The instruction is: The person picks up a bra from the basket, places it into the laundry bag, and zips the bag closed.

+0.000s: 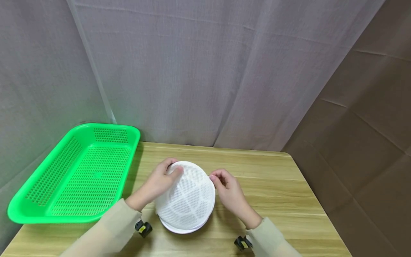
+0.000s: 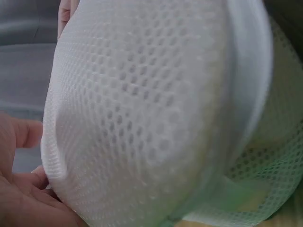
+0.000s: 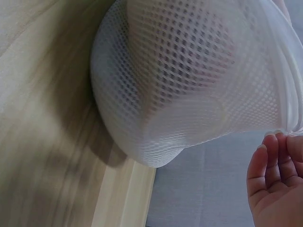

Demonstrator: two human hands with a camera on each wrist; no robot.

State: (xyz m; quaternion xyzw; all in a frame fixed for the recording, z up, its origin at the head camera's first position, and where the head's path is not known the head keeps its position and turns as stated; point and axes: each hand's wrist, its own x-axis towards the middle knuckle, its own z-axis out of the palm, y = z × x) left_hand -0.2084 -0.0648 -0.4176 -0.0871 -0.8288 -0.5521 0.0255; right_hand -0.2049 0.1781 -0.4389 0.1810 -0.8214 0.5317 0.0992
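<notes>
A round white mesh laundry bag (image 1: 189, 200) stands over the table, its top crossed by pale seams. My left hand (image 1: 162, 180) grips its upper left edge, thumb lying on top and the other fingers mostly hidden beneath. At the right rim, my right hand (image 1: 230, 191) pinches the edge between thumb and fingertips. In the right wrist view, that hand (image 3: 279, 184) holds the banded rim, and the bag's mesh side (image 3: 184, 71) hangs down toward the wood. The left wrist view is filled by mesh (image 2: 132, 94), with the left hand (image 2: 28, 189) along its side.
A large green plastic basket (image 1: 97, 175) with perforated sides and bottom stands on the left of the wooden table (image 1: 273, 192). Grey cloth (image 1: 192, 71) hangs behind the table, and a brown cloth (image 1: 363, 142) hangs along its right side.
</notes>
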